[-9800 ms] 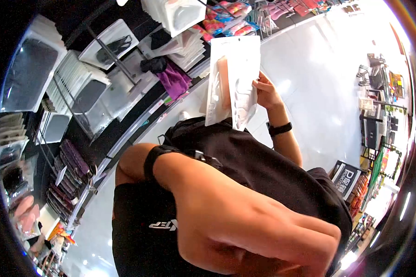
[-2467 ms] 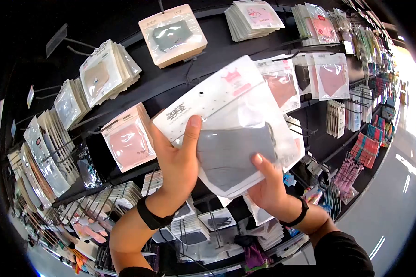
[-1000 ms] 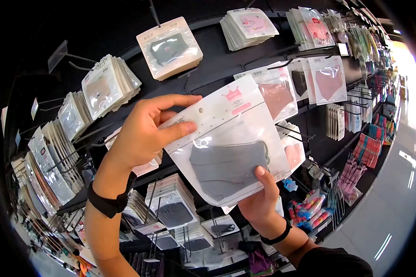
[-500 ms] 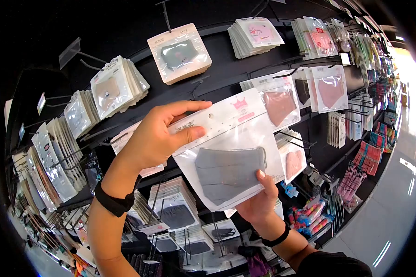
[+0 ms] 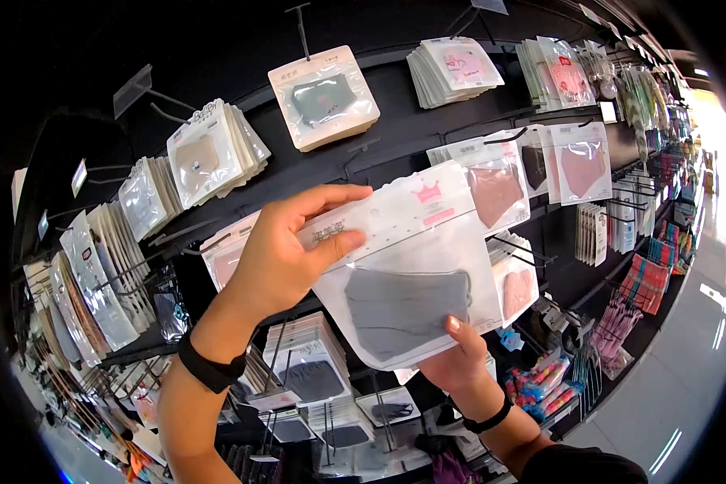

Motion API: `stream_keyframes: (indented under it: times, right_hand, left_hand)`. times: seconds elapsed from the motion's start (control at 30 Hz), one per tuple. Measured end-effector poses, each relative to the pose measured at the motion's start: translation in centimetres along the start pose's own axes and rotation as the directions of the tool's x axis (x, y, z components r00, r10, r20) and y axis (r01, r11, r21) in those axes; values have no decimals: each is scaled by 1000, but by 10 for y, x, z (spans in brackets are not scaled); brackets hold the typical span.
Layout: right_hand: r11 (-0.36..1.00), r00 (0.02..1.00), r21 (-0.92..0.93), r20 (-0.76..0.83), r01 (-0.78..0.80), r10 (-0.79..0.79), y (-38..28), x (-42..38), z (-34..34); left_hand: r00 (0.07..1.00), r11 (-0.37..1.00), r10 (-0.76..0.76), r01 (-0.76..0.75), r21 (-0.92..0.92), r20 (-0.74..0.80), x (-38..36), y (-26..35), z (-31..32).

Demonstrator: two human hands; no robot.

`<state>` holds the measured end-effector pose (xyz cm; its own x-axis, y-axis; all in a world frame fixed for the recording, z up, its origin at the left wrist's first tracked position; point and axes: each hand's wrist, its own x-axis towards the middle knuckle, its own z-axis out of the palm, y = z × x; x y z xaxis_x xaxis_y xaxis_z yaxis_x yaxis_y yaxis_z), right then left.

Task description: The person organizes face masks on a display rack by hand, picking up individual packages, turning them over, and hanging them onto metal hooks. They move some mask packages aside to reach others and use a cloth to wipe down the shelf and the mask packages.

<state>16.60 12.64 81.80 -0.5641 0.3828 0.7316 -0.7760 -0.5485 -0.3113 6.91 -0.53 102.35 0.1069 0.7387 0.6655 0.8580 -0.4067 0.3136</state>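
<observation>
Likely light, slick and pliable, the packet [image 5: 407, 302] is aptly pinched at its edges by the left hand [image 5: 290, 252] and right hand [image 5: 462, 361].

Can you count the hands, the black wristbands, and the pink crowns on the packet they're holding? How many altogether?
Hands: 2, the left hand and the right hand
Black wristbands: 2
Pink crown on the held packet: 1
Total: 5

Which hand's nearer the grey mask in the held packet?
Right. The right hand holds the packet low, its thumb at the right edge of the grey mask; the left hand holds the packet's upper-left corner, above the mask.
</observation>
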Motion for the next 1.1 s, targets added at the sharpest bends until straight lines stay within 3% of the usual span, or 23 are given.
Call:
stream_keyframes:
  times: [0.17,0.37,0.47,0.57,0.67,0.73,0.9,1.0,1.1]
  right_hand:
    - [993,986,-25,-120,112,-114,7,1,-6]
    - [983,967,-49,-176,176,-182,10,-4,-2]
    - [962,941,-97,-204,256,-271,11,-3,-4]
    - [943,922,-158,-216,292,-322,8,-3,-3]
    - [908,911,-277,-182,314,-371,5,-7,-8]
    - [882,900,-337,-170,331,-402,5,-7,-13]
    - [905,914,-320,-198,280,-353,3,-11,-16]
    - [909,918,-316,-197,273,-344,4,-12,-15]
    - [911,921,-314,-193,268,-338,4,-12,-14]
  left_hand:
    - [990,991,95,-84,103,-108,-7,-4,13]
    - [985,976,153,-138,170,-77,-10,-4,16]
    - [996,995,11,-19,-100,-84,-12,-1,18]
    - [994,992,58,-69,-107,-97,-11,-2,16]
    - [995,989,-82,74,-132,-54,-11,-2,7]
    - [997,993,-67,63,-104,-33,-10,-4,5]
    - [1000,995,-11,11,-95,-3,-8,-7,5]
    - [994,986,-108,111,-121,30,-6,7,5]
    - [997,981,-79,80,-177,11,-3,-1,5]
